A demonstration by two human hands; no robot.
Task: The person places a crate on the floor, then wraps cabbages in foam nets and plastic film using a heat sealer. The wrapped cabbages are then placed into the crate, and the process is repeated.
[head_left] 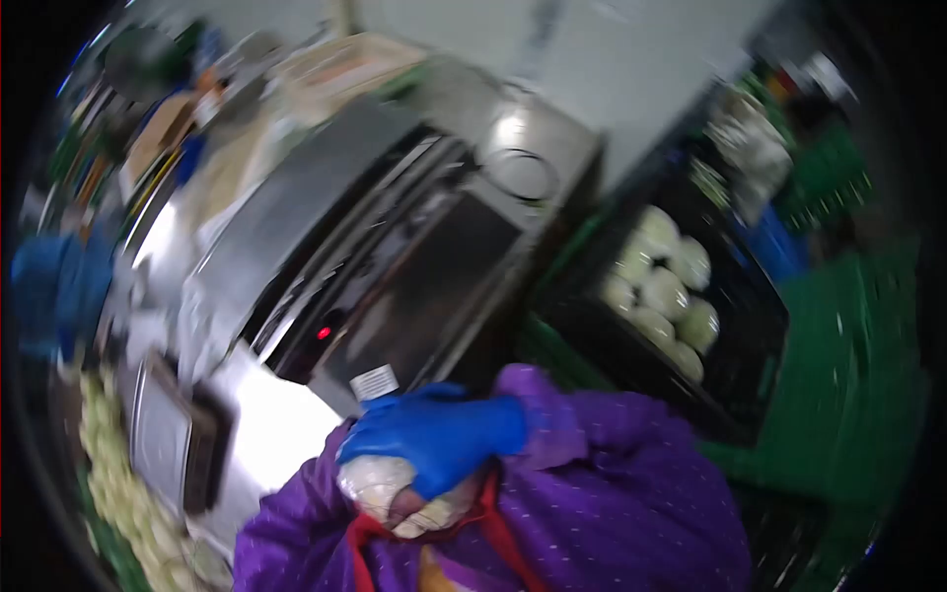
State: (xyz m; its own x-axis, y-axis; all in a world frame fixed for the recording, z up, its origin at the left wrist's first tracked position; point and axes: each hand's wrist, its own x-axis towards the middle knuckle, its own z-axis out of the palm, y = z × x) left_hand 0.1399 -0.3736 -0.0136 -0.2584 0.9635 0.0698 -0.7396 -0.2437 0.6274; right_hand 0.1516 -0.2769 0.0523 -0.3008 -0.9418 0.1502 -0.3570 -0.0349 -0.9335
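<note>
My right hand [429, 434], in a blue glove, comes from the purple sleeve on the right and lies closed over a pale round cabbage [380, 483]. The cabbage looks wrapped in shiny clear film and is held close against my chest, by the red apron straps [363, 553]. On the left the other purple sleeve [296, 503] reaches toward the same cabbage. My left hand itself is hidden behind the cabbage and the right glove. Just beyond the glove, a white printed label [375, 383] sits at the near end of a wrapping machine [424, 276] with a dark plate.
Right of the machine, a black crate [760, 340] holds several pale cabbages [664, 294], beside green crates [848, 345]. A small metal-topped device [161, 434] stands on the left, near a row of pale produce [123, 483]. A red light [324, 333] glows on the machine.
</note>
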